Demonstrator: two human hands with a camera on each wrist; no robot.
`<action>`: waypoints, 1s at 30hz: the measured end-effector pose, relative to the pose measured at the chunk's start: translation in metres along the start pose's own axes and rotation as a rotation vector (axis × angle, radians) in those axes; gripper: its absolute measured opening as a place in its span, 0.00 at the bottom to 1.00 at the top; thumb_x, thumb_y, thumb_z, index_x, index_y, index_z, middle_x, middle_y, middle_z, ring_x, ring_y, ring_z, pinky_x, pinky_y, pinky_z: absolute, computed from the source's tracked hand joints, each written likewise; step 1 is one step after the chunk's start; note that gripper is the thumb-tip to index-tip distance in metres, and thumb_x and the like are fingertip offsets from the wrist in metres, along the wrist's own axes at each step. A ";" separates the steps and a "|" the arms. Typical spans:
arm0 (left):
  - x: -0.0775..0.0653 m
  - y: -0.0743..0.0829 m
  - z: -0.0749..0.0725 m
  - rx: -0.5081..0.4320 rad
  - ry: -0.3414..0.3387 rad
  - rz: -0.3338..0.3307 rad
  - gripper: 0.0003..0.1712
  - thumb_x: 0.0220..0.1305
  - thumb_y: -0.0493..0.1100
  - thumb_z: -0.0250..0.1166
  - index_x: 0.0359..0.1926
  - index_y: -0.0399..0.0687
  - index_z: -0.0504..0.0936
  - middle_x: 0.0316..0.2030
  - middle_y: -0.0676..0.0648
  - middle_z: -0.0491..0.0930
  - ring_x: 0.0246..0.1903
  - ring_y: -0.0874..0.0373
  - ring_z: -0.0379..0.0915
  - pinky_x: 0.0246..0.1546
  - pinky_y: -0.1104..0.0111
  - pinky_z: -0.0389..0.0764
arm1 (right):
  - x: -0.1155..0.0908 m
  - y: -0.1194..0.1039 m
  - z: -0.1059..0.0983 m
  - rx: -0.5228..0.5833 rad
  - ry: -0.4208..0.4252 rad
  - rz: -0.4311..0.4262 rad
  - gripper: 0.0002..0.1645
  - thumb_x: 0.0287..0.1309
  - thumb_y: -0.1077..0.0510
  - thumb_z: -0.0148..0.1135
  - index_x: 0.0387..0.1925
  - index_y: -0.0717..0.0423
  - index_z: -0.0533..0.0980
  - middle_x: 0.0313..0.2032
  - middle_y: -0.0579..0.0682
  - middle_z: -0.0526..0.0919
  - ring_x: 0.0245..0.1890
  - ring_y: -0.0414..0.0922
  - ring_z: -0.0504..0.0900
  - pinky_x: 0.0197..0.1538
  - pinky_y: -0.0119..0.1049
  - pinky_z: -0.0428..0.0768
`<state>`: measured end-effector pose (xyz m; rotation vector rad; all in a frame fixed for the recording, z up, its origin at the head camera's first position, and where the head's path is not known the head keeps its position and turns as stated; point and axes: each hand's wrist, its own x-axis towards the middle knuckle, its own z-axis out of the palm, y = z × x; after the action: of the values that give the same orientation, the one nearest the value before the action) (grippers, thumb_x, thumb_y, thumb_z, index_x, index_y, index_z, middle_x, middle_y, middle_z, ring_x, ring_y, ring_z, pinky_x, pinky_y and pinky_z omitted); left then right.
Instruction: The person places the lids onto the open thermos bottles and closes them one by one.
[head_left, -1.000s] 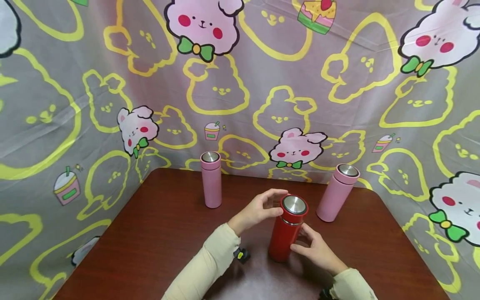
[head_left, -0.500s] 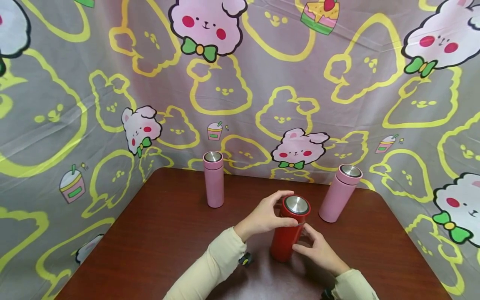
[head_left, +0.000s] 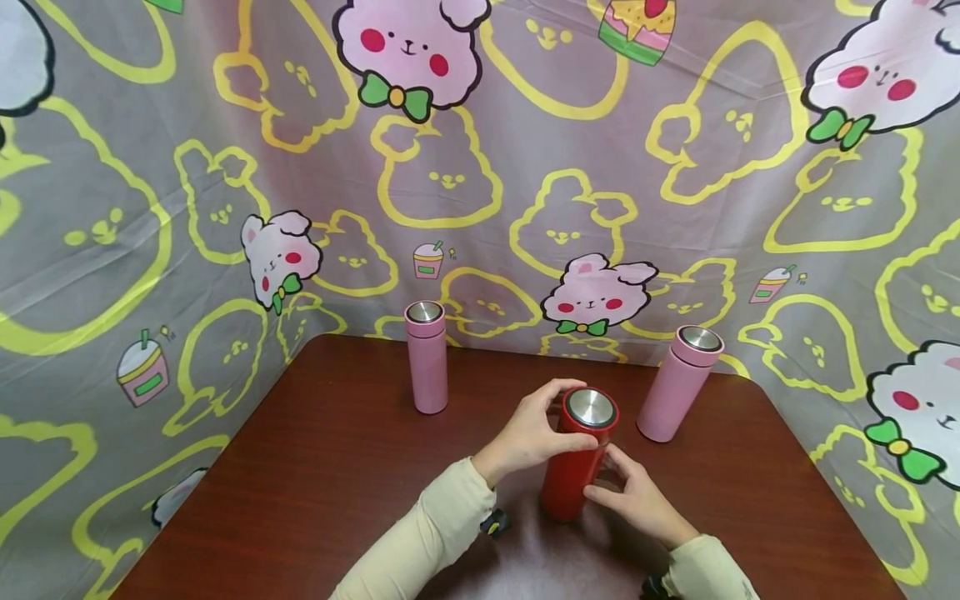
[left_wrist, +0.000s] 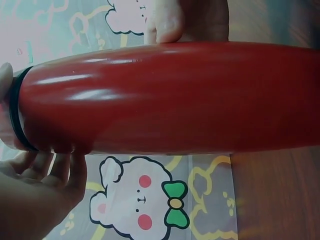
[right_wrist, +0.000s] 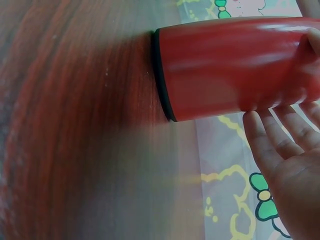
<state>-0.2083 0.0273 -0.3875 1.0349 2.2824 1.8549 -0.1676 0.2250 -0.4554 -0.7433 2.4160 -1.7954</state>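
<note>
A red thermos (head_left: 566,492) with a round steel-topped lid (head_left: 592,407) stands upright on the table in the head view. Around its lid is my left hand (head_left: 528,435), thumb across the front and fingers behind on the left. Lower down, my right hand (head_left: 637,500) holds the body from the right side. The left wrist view shows the red body (left_wrist: 170,100) close up, with left-hand fingers (left_wrist: 60,170) against it near the dark ring. In the right wrist view, the black base (right_wrist: 162,75) meets the wood, and right-hand fingers (right_wrist: 257,130) touch the body.
A pink thermos (head_left: 427,367) stands at the back left of the brown table (head_left: 315,467). Another pink thermos (head_left: 678,387) is at the back right, behind the red one. Patterned cloth (head_left: 517,142) hangs around the table's back and sides.
My left thumb has moved from the lid's upper edge down across its front, and the left hand now grips the lid. The right hand and the bottles look the same.
</note>
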 end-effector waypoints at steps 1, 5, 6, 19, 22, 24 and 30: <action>0.000 0.000 0.000 -0.004 -0.001 0.002 0.37 0.43 0.49 0.71 0.55 0.60 0.65 0.44 0.59 0.71 0.41 0.64 0.70 0.38 0.72 0.74 | 0.000 0.000 0.000 0.001 -0.001 0.001 0.33 0.48 0.65 0.62 0.57 0.59 0.61 0.47 0.58 0.73 0.47 0.45 0.74 0.46 0.38 0.73; 0.001 -0.002 -0.002 -0.028 -0.013 0.005 0.37 0.43 0.48 0.71 0.56 0.60 0.64 0.46 0.59 0.71 0.41 0.63 0.69 0.39 0.71 0.74 | 0.000 0.000 -0.001 0.012 -0.007 0.006 0.33 0.48 0.65 0.62 0.57 0.59 0.61 0.47 0.58 0.73 0.47 0.46 0.73 0.47 0.38 0.73; 0.002 -0.003 -0.002 -0.038 -0.019 0.004 0.37 0.43 0.47 0.71 0.56 0.60 0.64 0.46 0.59 0.71 0.42 0.63 0.69 0.39 0.71 0.73 | 0.000 0.000 -0.001 0.012 -0.007 0.009 0.34 0.48 0.65 0.62 0.57 0.58 0.61 0.47 0.57 0.73 0.47 0.45 0.73 0.47 0.38 0.73; 0.001 0.019 -0.014 -0.235 -0.169 0.059 0.31 0.49 0.34 0.64 0.56 0.41 0.64 0.43 0.52 0.73 0.42 0.62 0.70 0.44 0.64 0.72 | 0.001 0.001 0.000 -0.041 0.007 -0.013 0.34 0.47 0.65 0.63 0.57 0.59 0.61 0.46 0.55 0.74 0.46 0.45 0.74 0.46 0.38 0.73; 0.003 0.015 -0.016 -0.258 -0.221 0.061 0.31 0.51 0.34 0.62 0.57 0.41 0.63 0.44 0.52 0.73 0.43 0.62 0.70 0.45 0.65 0.71 | 0.001 0.004 0.000 -0.044 0.006 -0.016 0.34 0.47 0.65 0.63 0.57 0.59 0.61 0.46 0.55 0.74 0.46 0.45 0.74 0.46 0.39 0.73; 0.004 0.013 -0.017 -0.264 -0.261 0.067 0.31 0.52 0.36 0.61 0.58 0.42 0.62 0.45 0.53 0.72 0.44 0.62 0.69 0.45 0.66 0.71 | 0.001 0.005 0.000 -0.034 0.003 -0.023 0.34 0.47 0.66 0.63 0.57 0.59 0.61 0.46 0.56 0.74 0.46 0.45 0.74 0.46 0.39 0.73; 0.008 0.007 -0.018 -0.334 -0.376 0.125 0.30 0.55 0.39 0.52 0.60 0.40 0.57 0.49 0.48 0.69 0.48 0.60 0.66 0.48 0.63 0.68 | 0.000 0.005 0.000 -0.013 -0.004 -0.049 0.33 0.47 0.68 0.62 0.56 0.61 0.61 0.46 0.58 0.74 0.46 0.46 0.74 0.46 0.41 0.73</action>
<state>-0.2189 0.0168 -0.3733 1.3521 1.6710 1.8076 -0.1690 0.2263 -0.4598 -0.8144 2.4298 -1.7951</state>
